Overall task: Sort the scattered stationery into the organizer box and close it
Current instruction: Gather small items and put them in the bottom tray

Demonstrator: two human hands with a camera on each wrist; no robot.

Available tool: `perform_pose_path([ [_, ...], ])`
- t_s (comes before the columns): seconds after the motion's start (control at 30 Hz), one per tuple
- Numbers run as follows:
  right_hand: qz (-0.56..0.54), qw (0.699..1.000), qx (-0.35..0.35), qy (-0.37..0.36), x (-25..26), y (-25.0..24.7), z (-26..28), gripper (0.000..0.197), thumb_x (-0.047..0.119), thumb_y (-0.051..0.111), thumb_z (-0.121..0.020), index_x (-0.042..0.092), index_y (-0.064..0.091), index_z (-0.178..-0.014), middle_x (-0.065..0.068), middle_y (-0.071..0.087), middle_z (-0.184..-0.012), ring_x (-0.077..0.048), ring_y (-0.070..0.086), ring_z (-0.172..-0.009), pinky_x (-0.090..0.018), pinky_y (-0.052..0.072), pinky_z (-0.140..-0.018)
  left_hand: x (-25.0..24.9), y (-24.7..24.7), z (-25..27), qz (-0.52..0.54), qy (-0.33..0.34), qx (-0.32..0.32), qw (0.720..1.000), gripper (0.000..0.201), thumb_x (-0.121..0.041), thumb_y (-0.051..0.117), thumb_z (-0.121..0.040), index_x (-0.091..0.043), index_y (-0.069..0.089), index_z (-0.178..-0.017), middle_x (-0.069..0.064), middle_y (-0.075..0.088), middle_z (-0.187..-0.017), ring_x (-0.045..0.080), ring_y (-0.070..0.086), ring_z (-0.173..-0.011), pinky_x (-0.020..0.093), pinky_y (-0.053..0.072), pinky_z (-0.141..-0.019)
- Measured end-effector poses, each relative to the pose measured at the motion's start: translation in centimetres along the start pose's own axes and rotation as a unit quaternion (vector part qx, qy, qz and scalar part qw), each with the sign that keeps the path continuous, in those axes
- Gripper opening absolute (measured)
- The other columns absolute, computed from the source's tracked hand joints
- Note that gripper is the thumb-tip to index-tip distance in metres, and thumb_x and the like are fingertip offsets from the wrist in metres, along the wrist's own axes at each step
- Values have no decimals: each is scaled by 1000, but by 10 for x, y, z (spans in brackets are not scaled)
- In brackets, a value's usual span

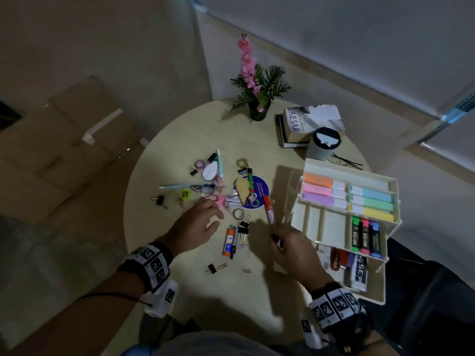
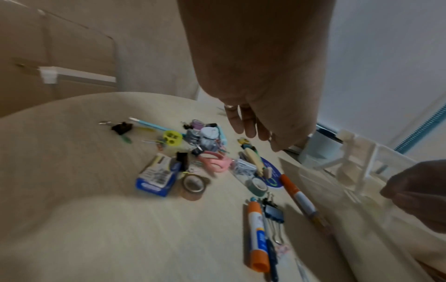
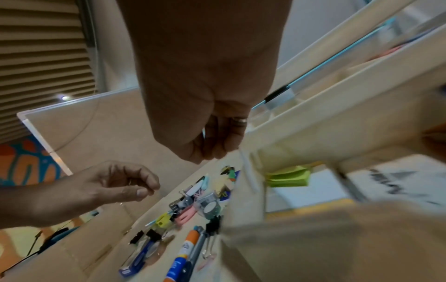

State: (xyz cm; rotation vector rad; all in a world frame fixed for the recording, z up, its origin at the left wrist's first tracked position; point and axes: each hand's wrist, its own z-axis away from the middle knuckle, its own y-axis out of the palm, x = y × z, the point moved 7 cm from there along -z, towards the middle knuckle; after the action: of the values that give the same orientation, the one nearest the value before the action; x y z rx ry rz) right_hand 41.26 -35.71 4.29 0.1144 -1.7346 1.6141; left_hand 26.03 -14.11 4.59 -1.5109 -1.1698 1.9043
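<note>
Scattered stationery lies mid-table: pink scissors (image 1: 218,201), a tape roll (image 1: 239,214), binder clips (image 1: 243,230), a glue stick (image 1: 227,241) and an orange-and-white marker (image 1: 268,208). The marker looks flat on the table in the left wrist view (image 2: 299,196). The cream organizer box (image 1: 380,291) stands open at the right, with highlighters (image 1: 321,188) in its raised trays. My left hand (image 1: 203,222) hovers over the pile, fingers relaxed and empty. My right hand (image 1: 290,247) is beside the box's front left corner with fingers curled (image 3: 212,133). Whether they pinch something is hidden.
A potted pink flower (image 1: 258,98), stacked books (image 1: 295,127) and a lidded grey cup (image 1: 323,146) stand at the table's far side, with spectacles (image 1: 347,161) behind the box. Cardboard boxes (image 1: 64,150) sit on the floor to the left.
</note>
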Motion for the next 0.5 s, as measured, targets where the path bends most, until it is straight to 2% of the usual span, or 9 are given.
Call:
perform_pose_path([
  [0.07,-10,999,37,19,9,12,-27,10,12,61,-95,13,68,-87,-5,70,-82,-23,66,-67,-33,51,-59,23,-2,10,16,-14,-2,1000,13,-16,71,-93,-23,70,-105,-15,56,-111,10,57,-112,31,53,-90],
  [0.1,-11,998,52,37,10,18,-41,8,9,61,-95,10,68,-92,-8,71,-84,-27,68,-70,-35,54,-63,33,-2,14,25,-21,-2,999,14,-15,71,-93,-23,71,-104,-18,54,-108,6,56,-103,31,53,-88],
  [0.13,-5,996,63,56,7,25,-55,10,7,63,-95,8,69,-104,-9,73,-92,-29,71,-77,-34,56,-69,42,-2,18,34,-27,-2,999,14,-14,71,-93,-23,71,-103,-18,54,-105,3,54,-97,31,53,-86],
  [0.2,17,991,76,106,-3,36,-82,37,10,66,-96,10,60,-132,-10,70,-115,-29,72,-94,-32,56,-80,59,-4,25,45,-40,-1,998,12,-13,71,-93,-22,71,-101,-15,57,-102,4,55,-94,34,54,-87],
  [0.23,28,988,78,131,-7,39,-93,42,12,66,-97,12,57,-138,-12,68,-121,-29,72,-98,-33,56,-81,66,-5,29,50,-46,-2,998,11,-13,70,-94,-21,71,-100,-12,60,-102,8,57,-95,35,54,-87],
  [0.3,25,984,63,168,-13,46,-114,36,17,65,-96,12,61,-132,-14,67,-120,-31,70,-100,-34,53,-79,82,-7,35,60,-56,-8,997,11,-13,69,-94,-22,71,-100,-8,62,-101,13,60,-98,38,54,-86],
  [0.37,14,981,40,188,-10,49,-132,28,18,65,-96,10,66,-122,-16,67,-115,-34,68,-99,-31,48,-78,99,-7,38,78,-72,-11,994,13,-14,68,-94,-25,71,-99,-11,60,-100,14,61,-95,39,56,-83],
  [0.47,14,986,2,167,4,51,-159,20,14,66,-93,4,70,-111,-21,68,-106,-39,66,-94,-35,49,-76,121,-6,42,108,-96,-13,989,12,-19,64,-94,-26,72,-101,-13,59,-101,10,63,-94,39,58,-80],
  [0.5,14,987,-8,158,10,51,-167,20,13,68,-91,5,70,-108,-20,68,-104,-39,67,-92,-33,48,-74,126,-5,43,112,-98,-12,989,13,-22,62,-94,-27,72,-102,-13,59,-101,9,63,-94,38,58,-80],
])
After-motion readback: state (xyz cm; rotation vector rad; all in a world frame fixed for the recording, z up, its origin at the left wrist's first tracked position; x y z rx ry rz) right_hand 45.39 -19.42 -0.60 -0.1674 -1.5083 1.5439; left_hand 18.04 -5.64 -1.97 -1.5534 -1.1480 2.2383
